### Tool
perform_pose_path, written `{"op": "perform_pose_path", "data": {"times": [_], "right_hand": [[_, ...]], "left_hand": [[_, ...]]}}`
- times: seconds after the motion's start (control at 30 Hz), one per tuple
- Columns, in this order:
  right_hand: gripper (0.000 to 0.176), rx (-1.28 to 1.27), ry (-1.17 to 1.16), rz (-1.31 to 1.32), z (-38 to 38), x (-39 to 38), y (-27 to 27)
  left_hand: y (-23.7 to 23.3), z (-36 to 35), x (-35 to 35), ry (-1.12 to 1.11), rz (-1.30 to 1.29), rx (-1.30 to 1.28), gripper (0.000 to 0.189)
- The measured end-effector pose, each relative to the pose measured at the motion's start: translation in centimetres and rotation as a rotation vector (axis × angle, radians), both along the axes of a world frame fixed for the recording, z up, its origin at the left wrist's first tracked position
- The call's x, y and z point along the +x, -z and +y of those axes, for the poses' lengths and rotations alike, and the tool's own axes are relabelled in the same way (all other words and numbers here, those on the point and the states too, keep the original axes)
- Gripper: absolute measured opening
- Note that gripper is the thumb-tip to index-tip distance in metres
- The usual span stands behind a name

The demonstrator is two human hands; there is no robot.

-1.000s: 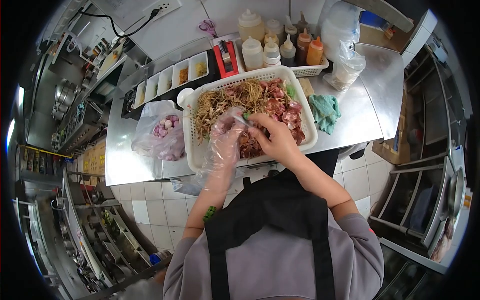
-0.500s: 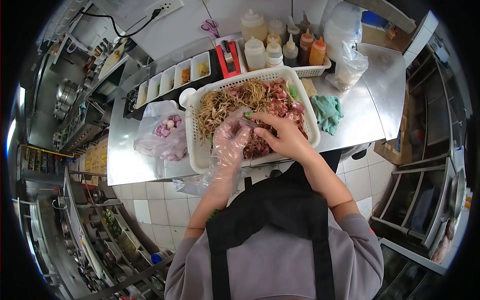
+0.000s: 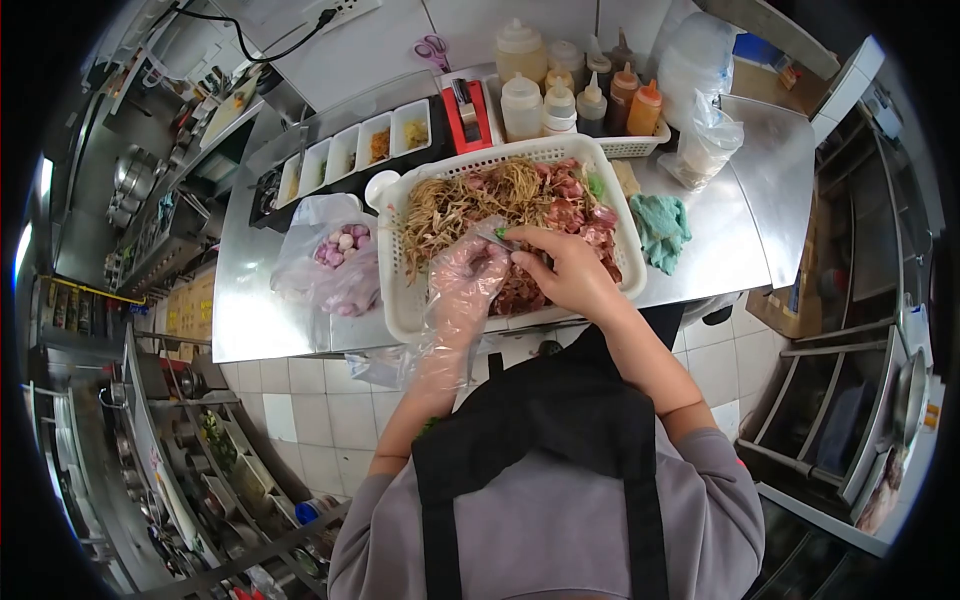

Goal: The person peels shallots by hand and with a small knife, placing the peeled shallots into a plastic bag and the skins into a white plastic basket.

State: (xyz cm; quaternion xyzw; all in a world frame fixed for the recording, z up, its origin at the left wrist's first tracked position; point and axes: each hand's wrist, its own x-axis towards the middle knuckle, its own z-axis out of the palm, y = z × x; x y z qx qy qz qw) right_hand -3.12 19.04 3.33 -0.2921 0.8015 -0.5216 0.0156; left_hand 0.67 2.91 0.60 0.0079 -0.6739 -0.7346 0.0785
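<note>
My left hand (image 3: 467,268), in a clear plastic glove, is closed with curled fingers over the front of a white perforated basket (image 3: 390,300). What it pinches is hidden. My bare right hand (image 3: 572,272) meets it, thumb and index finger closed on what looks like a small knife (image 3: 508,245); only a thin grey strip shows. A tiny green piece (image 3: 500,232) sits at the fingertips. Beneath both hands, the basket holds shallots (image 3: 583,228) with reddish-purple skins and dry straw-coloured stalks (image 3: 440,208). Left of the basket, a clear plastic bag (image 3: 300,250) contains paler peeled shallots (image 3: 342,246).
Behind the basket stand a condiment box (image 3: 345,150) with several white trays, a red-framed holder (image 3: 467,115) and several squeeze bottles (image 3: 521,108). A green cloth (image 3: 660,232) and a bagged white substance (image 3: 705,150) lie right on the steel table (image 3: 250,310).
Both hands keep nearly the same pose, fingertips together over the basket. The table and its contents sit slightly shifted in the view, as the camera has turned a little.
</note>
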Motion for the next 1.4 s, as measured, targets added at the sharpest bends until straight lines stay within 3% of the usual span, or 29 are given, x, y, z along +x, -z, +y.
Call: {"op": "perform_pose_path", "data": {"times": [0.1,0.2,0.4,0.47,0.57,0.63,0.83,0.93,1.0,1.07,1.2,1.27,1.4], "right_hand": [[0.027,-0.143,-0.022,-0.081,0.0,-0.4,0.3],[0.027,-0.104,0.092,-0.166,0.4,-0.6,-0.6],[0.032,-0.063,-0.042,-0.121,0.2,0.4,-1.0],[0.032,-0.04,-0.069,-0.105,-0.1,0.6,-1.0],[0.031,-0.008,-0.078,-0.077,-0.3,0.5,-0.6],[0.029,-0.025,-0.025,0.079,-0.6,0.4,0.0],[0.025,0.023,0.024,-0.092,-0.6,0.3,-0.4],[0.025,-0.083,0.091,0.053,-0.6,-0.4,0.5],[0.026,-0.084,0.053,0.011,-0.2,-0.1,0.2],[0.028,-0.072,-0.059,-0.021,-0.2,0.4,-0.3],[0.029,-0.034,-0.062,-0.032,-0.5,0.7,-0.8],[0.028,0.058,-0.012,-0.053,-0.7,0.8,-1.2],[0.026,0.068,0.017,-0.004,-0.8,0.1,-0.1]], "left_hand": [[-0.9,0.6,0.2,-0.021,0.011,0.111,0.03],[-2.1,1.1,0.3,-0.113,0.015,0.178,0.031],[-0.6,0.5,0.2,-0.088,0.069,0.363,0.035],[-0.7,0.3,0.3,-0.083,0.027,0.201,0.035],[0.0,0.3,0.2,-0.08,0.018,0.199,0.034],[-0.1,0.3,0.1,-0.056,0.034,0.164,0.035],[0.5,0.1,0.1,-0.032,0.011,0.123,0.037],[0.1,0.3,0.2,-0.093,-0.017,0.136,0.037],[-0.1,0.2,0.4,-0.131,-0.021,0.116,0.038],[-0.4,-0.1,0.6,-0.022,0.041,0.169,0.04],[0.2,0.0,0.4,-0.042,0.024,0.218,0.038],[-0.1,-0.1,0.2,-0.067,-0.003,0.029,0.037],[0.2,-0.1,0.1,-0.021,0.03,0.043,0.037]]}}
